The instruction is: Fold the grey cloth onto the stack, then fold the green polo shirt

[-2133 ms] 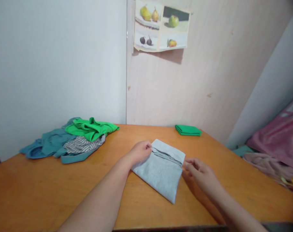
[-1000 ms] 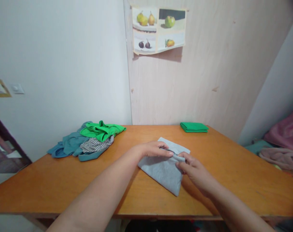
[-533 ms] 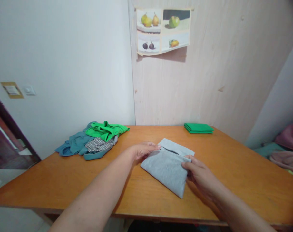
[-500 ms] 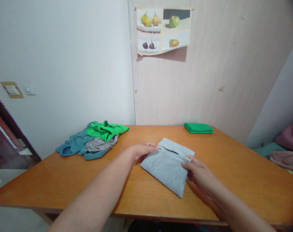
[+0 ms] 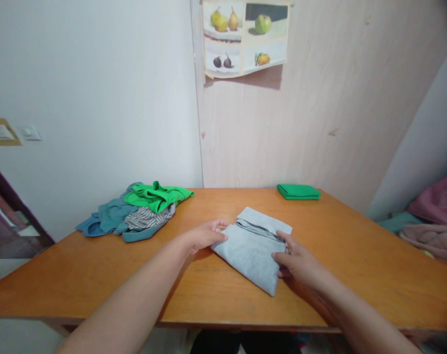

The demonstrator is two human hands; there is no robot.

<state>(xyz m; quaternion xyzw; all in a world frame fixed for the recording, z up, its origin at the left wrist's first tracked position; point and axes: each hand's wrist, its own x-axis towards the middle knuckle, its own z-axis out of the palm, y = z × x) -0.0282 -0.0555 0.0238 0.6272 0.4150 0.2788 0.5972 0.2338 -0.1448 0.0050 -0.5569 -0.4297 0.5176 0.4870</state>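
Observation:
A folded light grey garment (image 5: 250,247) lies on the orange wooden table (image 5: 98,275), one corner pointing toward me. My left hand (image 5: 203,235) rests at its left edge, fingers curled onto the cloth there. On the garment's right edge sits my right hand (image 5: 296,259), with the thumb on top and the fingers closed round the cloth. Both hands hold the garment flat on the tabletop.
A loose heap of clothes (image 5: 134,212), teal, striped and bright green, lies at the back left. A folded green cloth (image 5: 298,191) sits at the back right near the wooden wall panel. Pink and teal bedding (image 5: 430,221) lies off the table's right side.
Both hands slid from the garment's upper fold down toward me along its side edges. The garment stayed in place; the camera shifted slightly.

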